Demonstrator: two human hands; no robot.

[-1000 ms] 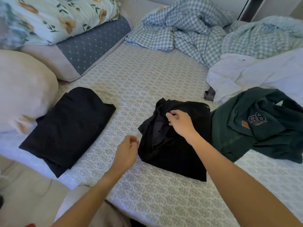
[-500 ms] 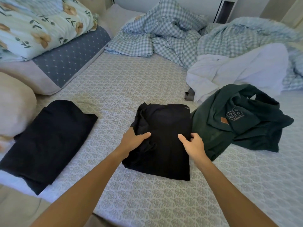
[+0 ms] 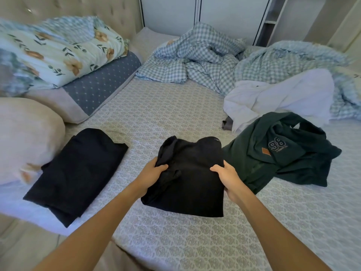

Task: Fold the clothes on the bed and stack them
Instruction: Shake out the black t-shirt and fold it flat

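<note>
Both hands grip a folded black garment (image 3: 187, 178) near the bed's (image 3: 175, 247) front edge: the left hand (image 3: 151, 173) pinches its left side, the right hand (image 3: 227, 178) its right. Its long axis runs away from the person, bunched end farthest. A second folded black garment (image 3: 78, 173) lies left, a crumpled green sweatshirt (image 3: 281, 151) marked 98 right, a white garment (image 3: 277, 98) beyond.

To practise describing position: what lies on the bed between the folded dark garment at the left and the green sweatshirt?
The black garment, gripped by the left hand and right hand, in the head view.
</note>
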